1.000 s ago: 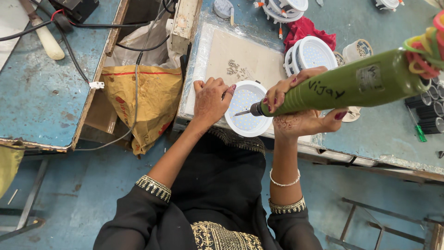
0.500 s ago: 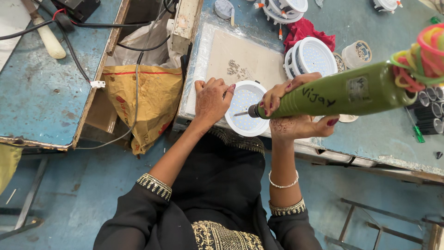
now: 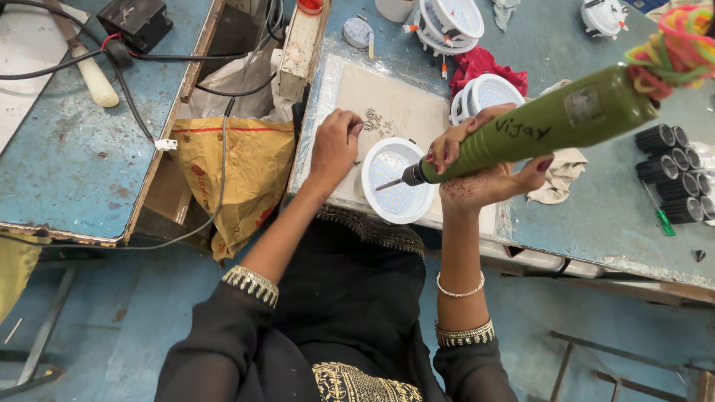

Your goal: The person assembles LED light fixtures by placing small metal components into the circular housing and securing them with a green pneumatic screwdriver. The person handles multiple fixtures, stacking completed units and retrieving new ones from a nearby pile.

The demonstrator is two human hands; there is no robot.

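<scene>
Your right hand [image 3: 484, 167] grips the green screwdriver [image 3: 536, 134] (tip over the round white light [image 3: 395, 182]). Your left hand [image 3: 335, 145] pinches something small beside the light on the tabletop [image 3: 611, 208].

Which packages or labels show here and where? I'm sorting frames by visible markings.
Yellow sack: hangs crumpled between the two tables, mustard with a red stripe.
Label on the green electric screwdriver: small pale square near its rear end; dark handwriting along the barrel, which the right hand holds.
White tag: small, on the cable at the left table's edge.
</scene>
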